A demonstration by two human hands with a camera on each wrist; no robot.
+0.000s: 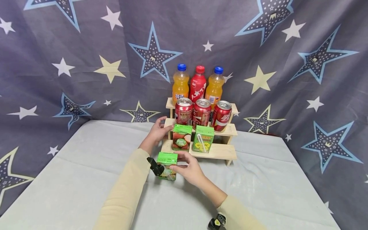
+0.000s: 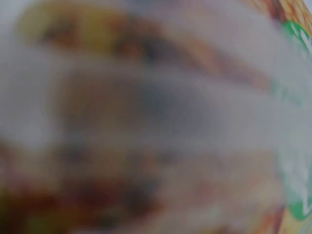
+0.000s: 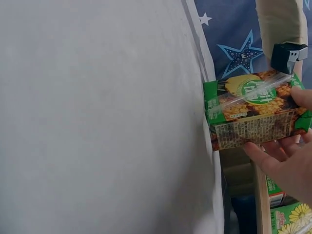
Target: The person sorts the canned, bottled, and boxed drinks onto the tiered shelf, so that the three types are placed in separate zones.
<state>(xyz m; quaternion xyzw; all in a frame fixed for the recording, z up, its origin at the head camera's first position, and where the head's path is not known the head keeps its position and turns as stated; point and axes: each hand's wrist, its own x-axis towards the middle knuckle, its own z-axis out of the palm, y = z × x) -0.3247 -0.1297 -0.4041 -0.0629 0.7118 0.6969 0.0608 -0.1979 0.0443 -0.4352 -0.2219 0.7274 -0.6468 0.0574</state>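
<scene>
My right hand [image 1: 191, 169] pinches a green-topped juice carton [image 1: 167, 166] by its right side, in front of the stepped wooden stand [image 1: 218, 151]. In the right wrist view the carton [image 3: 253, 109] shows corn-like pictures and a wrapped straw, thumb on one face and fingers along another. My left hand [image 1: 158, 131] grips the left end of the stand's middle step, its thumb beside a second green-topped carton [image 1: 182, 137]. A yellow-flowered green carton [image 1: 203, 139] stands to that one's right on the lowest step. Blurred carton print [image 2: 297, 58] fills the left wrist view.
Three red cans [image 1: 202, 113] stand on the middle step. On the top step are two orange drink bottles [image 1: 180, 84] and a red bottle [image 1: 197, 84]. A pale cloth [image 1: 258, 191] covers the table; a star-patterned curtain [image 1: 195, 25] hangs behind.
</scene>
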